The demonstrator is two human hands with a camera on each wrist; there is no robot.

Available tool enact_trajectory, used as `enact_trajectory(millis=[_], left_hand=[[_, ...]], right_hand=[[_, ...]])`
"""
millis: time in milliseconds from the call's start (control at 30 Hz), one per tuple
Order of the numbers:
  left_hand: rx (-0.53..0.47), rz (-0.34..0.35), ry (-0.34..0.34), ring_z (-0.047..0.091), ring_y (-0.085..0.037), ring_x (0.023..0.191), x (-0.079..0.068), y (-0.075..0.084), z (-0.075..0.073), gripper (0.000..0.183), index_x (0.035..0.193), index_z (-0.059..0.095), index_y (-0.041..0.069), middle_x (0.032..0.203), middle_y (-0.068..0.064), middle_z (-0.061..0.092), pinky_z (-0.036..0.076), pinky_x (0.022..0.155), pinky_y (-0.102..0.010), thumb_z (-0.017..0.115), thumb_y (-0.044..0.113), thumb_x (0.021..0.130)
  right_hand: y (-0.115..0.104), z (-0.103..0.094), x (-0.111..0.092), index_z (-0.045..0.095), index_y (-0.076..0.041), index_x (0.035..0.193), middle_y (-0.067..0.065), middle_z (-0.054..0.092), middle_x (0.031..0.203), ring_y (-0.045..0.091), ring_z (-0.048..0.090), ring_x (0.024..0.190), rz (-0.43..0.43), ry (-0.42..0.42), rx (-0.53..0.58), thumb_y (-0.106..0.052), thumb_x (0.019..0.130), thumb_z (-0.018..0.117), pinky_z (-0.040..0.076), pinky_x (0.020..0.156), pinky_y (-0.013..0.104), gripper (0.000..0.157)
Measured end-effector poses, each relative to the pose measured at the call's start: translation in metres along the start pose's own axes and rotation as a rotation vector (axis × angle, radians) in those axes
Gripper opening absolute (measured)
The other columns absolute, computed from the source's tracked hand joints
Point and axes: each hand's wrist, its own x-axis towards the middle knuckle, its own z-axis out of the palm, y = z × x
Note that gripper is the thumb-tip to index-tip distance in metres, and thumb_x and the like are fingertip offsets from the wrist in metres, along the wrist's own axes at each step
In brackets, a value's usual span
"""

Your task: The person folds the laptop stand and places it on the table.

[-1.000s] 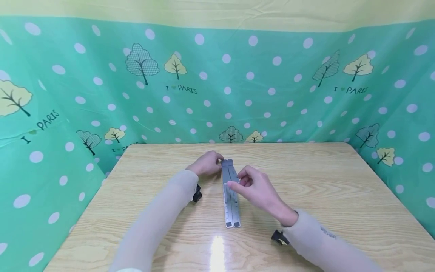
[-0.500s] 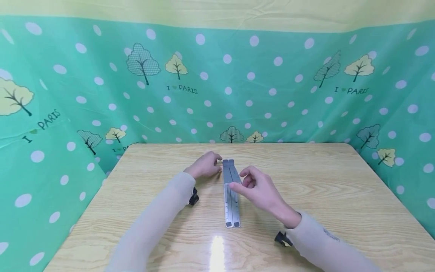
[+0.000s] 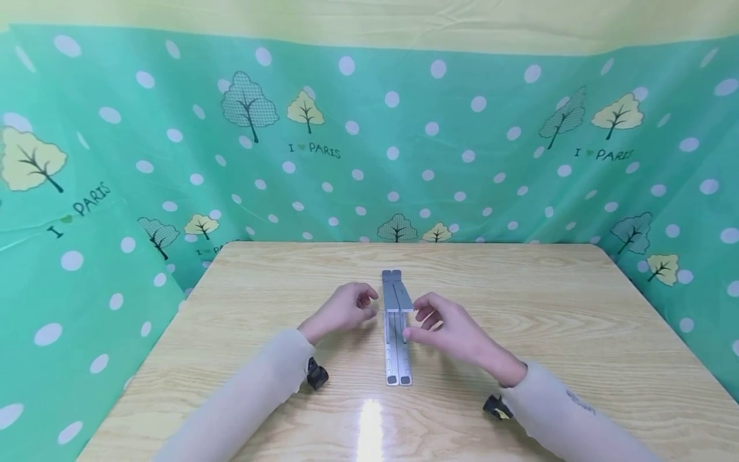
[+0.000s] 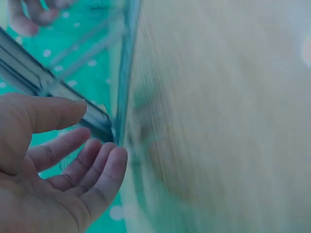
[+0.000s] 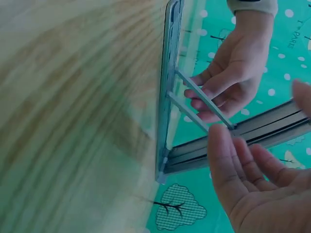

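A grey metal folding laptop stand lies lengthwise on the table, its two long halves side by side. Its upper arms slope up from the base, propped by thin struts that show in the right wrist view. My left hand is just left of the stand, fingers loosely bent, a small gap between them. On the other side my right hand has its thumb and fingers spread apart beside the raised end; whether a fingertip touches it I cannot tell. Neither hand grips anything. In the left wrist view the stand is blurred.
The stand rests on a light wooden table. Behind and at both sides hangs a green dotted curtain with tree prints. A bright reflection lies on the table near its front.
My left hand has come away from the stand's far end and moved toward me. The right hand has drawn back slightly toward me. The view has shifted a little.
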Motion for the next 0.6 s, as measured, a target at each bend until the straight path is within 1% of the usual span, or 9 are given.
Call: enact_trajectory(millis=[100,200,333,467,600], left_hand=[[-0.066,0.01,-0.009,0.059,-0.015,0.084,-0.009,0.006,0.003,0.032,0.113,0.063,0.001,0.093,-0.003,0.061,0.052,0.078,-0.03,0.071,0.008,0.082],[-0.132,0.014,-0.015,0.059,-0.016,0.083,-0.015,0.011,0.007,0.034,0.113,0.061,-0.001,0.095,-0.008,0.062,0.052,0.076,-0.029,0.072,0.007,0.081],[-0.191,-0.017,-0.001,0.06,-0.016,0.082,-0.018,0.015,0.011,0.037,0.113,0.058,-0.001,0.095,-0.007,0.06,0.053,0.071,-0.028,0.073,0.007,0.081],[-0.228,-0.052,0.019,0.06,-0.018,0.083,-0.021,0.017,0.015,0.036,0.113,0.055,-0.002,0.095,-0.006,0.058,0.054,0.068,-0.029,0.071,0.005,0.081],[-0.276,-0.069,0.023,0.06,-0.018,0.081,-0.022,0.018,0.021,0.032,0.11,0.054,-0.003,0.094,-0.008,0.059,0.054,0.066,-0.029,0.069,0.002,0.082]], right_hand=[[0.004,0.003,0.004,0.058,-0.007,0.114,0.007,0.061,0.099,0.018,0.059,0.085,0.018,-0.008,0.007,-0.037,0.08,0.075,0.053,0.072,0.031,0.049],[0.01,0.004,0.009,0.056,-0.004,0.113,0.009,0.061,0.098,0.021,0.061,0.083,0.047,-0.027,0.068,-0.027,0.084,0.072,0.054,0.069,0.033,0.04],[0.016,0.007,0.016,0.054,0.002,0.113,0.012,0.06,0.099,0.025,0.062,0.082,0.1,-0.044,0.152,-0.017,0.086,0.068,0.055,0.069,0.035,0.036],[0.018,0.011,0.021,0.053,0.002,0.113,0.014,0.059,0.101,0.027,0.062,0.085,0.162,-0.033,0.216,-0.011,0.086,0.065,0.056,0.073,0.038,0.032],[0.018,0.017,0.026,0.05,0.003,0.112,0.018,0.057,0.103,0.031,0.063,0.088,0.217,-0.025,0.32,-0.003,0.087,0.062,0.057,0.078,0.04,0.028]])
